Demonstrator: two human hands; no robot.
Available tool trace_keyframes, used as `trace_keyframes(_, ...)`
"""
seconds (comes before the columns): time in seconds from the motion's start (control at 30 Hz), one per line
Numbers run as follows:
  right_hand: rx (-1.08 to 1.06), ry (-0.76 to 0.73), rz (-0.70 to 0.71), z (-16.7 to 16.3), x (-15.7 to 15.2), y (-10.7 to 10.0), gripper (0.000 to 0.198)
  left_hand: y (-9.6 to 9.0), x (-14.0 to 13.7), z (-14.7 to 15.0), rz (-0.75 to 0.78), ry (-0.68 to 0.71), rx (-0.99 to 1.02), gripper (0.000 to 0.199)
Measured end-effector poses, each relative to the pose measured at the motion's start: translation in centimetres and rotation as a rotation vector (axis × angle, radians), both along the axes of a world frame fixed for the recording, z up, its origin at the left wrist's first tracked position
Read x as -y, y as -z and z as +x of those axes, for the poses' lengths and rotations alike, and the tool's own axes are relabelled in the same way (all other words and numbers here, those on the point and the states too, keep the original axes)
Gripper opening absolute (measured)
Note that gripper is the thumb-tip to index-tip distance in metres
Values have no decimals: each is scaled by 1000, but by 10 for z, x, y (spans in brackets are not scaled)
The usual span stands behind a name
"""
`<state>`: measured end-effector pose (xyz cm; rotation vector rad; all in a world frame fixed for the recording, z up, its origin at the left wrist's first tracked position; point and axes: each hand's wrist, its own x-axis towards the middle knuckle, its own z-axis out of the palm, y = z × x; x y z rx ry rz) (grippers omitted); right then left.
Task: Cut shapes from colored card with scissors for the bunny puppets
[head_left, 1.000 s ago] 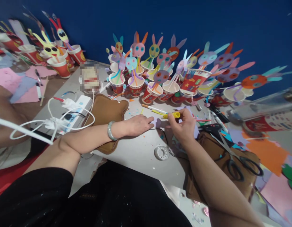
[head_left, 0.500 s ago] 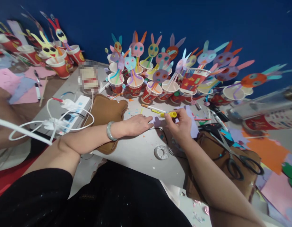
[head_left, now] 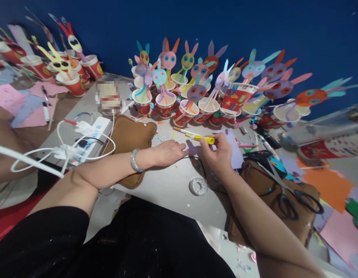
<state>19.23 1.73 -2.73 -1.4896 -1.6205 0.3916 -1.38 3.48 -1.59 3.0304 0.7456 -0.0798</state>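
My right hand (head_left: 218, 152) pinches a yellow tube (head_left: 206, 139) between thumb and fingers, above the table. The tube's near end is wide and looks hollow; a thinner yellow stem points left from it. I cannot make out its exact kind. To the left, my left hand (head_left: 171, 152) lies on the table with its fingers stretched toward the right hand and nothing visible in them. Purple paper (head_left: 236, 150) lies beside and partly behind my right hand. A white stick with a brown end (head_left: 181, 130) lies just beyond the tube. A roll of tape (head_left: 198, 186) sits nearer me.
Red paper cups (head_left: 165, 106) with paper rabbit figures line the back wall. Brown cushions (head_left: 128, 135) flank my arms, and scissors (head_left: 285, 189) lie on the right one. A power strip (head_left: 93, 135) with white cables stands left. Another person's arm (head_left: 6, 144) shows at far left.
The yellow tube has tilted, its wide end turning slightly down and toward me, and shifted a little left with my right fingers. My left hand has hardly moved.
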Motion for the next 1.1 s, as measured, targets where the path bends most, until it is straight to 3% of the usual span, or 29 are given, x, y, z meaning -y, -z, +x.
trace_keyframes(0.17, -507, 12, -3, 14, -7, -12, 24, 1, -3, 0, -25, 20, -9, 24)
trace_keyframes(0.3, -652, -198, -227, 24, -10, -19, 26, 4, -5, 0, -36, 30, 19, 24)
trace_keyframes(0.37, -575, -283, -344, 26, -9, -20, 30, 4, -5, 0, -37, 20, 34, 23)
trace_keyframes(0.43, -441, -281, -353, 28, -8, -19, 32, 3, -5, 0, -39, 15, 34, 23)
trace_keyframes(0.63, 182, 19, -70, 35, -10, -8, 19, 2, -5, -1, -44, 30, 24, 22)
trace_keyframes(0.77, 512, 94, -51, 32, -10, -4, 13, 3, -5, 0, -44, 29, 24, 23)
trace_keyframes(0.9, 661, 125, -68, 27, -10, -1, 10, 1, -5, 0, -58, 32, 11, 26)
trace_keyframes(1.1, 742, 111, -123, 25, -7, -5, 23, -5, -2, -1, -72, 22, 13, 29)
